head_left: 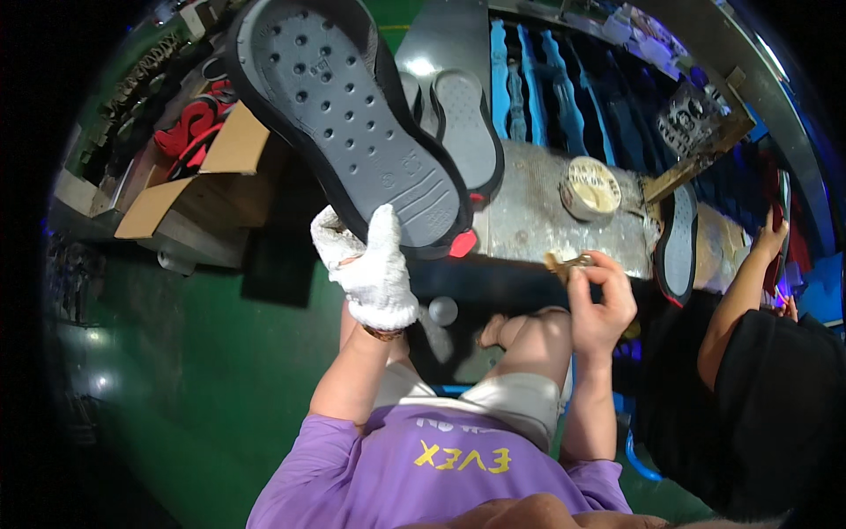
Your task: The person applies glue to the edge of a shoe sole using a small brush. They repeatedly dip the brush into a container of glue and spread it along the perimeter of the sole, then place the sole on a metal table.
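A shoe sole (352,132), grey inside with small round dimples and a black raised rim, is tilted up in front of me. My left hand (374,273), in a white knit glove, grips it at its lower end, thumb on the grey inner face. A red tip shows at that end. Bare and pinched closed, my right hand (604,304) has a small brush (564,264) with a yellowish end between thumb and fingers, apart from the sole. Just beyond it, a round tub (592,189) with a pale, smeared rim stands on the worn bench (529,212).
Another grey sole (467,132) lies behind the held one. To the right is a further sole (679,242), near a co-worker's arm (736,286). Blue strips (564,88) line the conveyor behind. An open cardboard box (233,145) with red-and-black pieces stands left.
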`<state>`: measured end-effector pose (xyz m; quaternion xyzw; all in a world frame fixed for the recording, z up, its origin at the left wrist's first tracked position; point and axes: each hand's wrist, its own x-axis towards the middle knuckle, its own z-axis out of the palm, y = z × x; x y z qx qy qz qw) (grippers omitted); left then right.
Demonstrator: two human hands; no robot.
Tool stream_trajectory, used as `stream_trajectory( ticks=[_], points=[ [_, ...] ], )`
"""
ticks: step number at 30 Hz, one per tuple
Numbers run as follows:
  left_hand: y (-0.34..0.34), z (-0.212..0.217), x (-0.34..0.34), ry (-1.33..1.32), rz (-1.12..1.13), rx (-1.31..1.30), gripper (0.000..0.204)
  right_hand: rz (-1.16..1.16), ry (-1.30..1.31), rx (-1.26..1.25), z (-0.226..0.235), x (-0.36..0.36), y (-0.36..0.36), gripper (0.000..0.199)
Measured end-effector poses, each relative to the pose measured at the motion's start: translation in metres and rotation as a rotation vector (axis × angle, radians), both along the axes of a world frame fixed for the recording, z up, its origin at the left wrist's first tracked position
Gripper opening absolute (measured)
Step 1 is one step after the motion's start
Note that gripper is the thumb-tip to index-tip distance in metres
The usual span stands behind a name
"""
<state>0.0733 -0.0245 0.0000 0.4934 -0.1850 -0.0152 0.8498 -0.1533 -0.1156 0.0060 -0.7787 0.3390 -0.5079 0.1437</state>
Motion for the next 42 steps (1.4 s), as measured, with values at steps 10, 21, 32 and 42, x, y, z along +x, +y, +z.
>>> stream_trajectory(
  ticks=[10,21,32,42],
  points=[
    [0.024,0.001,-0.046,0.046,-0.07,0.122,0.04,0.126,0.096,-0.043,-0.001,0.029,0.048,0.017],
    [0.033,0.013,-0.061,0.176,-0.129,0.028,0.043,0.083,0.285,-0.199,-0.003,0.037,0.056,0.015],
    [0.031,0.003,-0.058,0.122,-0.121,0.022,0.041,-0.063,0.239,-0.078,-0.016,0.025,0.048,0.014],
    [0.036,0.003,-0.055,0.088,-0.182,0.138,0.041,0.14,0.329,-0.225,-0.003,0.03,0.048,0.014]
  ],
)
